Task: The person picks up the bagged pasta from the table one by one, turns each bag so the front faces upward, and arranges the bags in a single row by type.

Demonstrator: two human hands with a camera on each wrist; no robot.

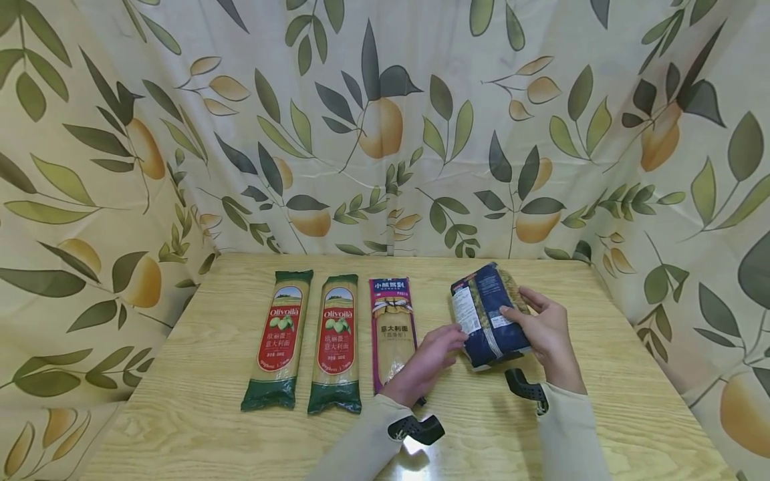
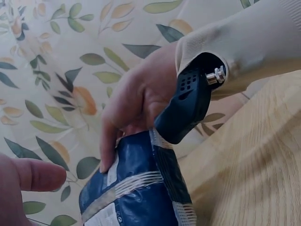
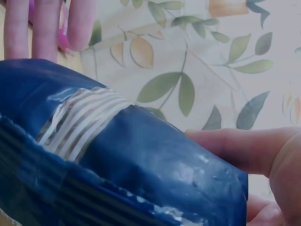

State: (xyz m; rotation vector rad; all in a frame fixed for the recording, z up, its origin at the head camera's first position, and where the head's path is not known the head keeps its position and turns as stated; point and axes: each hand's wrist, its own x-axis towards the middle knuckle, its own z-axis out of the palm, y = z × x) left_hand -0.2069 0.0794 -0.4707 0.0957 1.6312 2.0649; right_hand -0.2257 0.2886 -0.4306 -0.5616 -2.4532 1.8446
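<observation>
Light wooden table (image 1: 180, 414) with a visible grain, a shiny glare spot near the front edge. Cream curtain (image 1: 385, 133) printed with green leaves and orange fruit wraps around three sides.

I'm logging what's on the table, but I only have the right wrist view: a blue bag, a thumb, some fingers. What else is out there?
Observer: Three long pasta packets lie side by side left of the blue bag: two green-ended packets and a purple packet.
Operator: Is the bag lying flat?
Observer: No, the right hand holds it tilted up off the table.
Operator: And the left hand?
Observer: The left hand has its fingertips at the bag's left edge, over the purple packet's lower end.
</observation>
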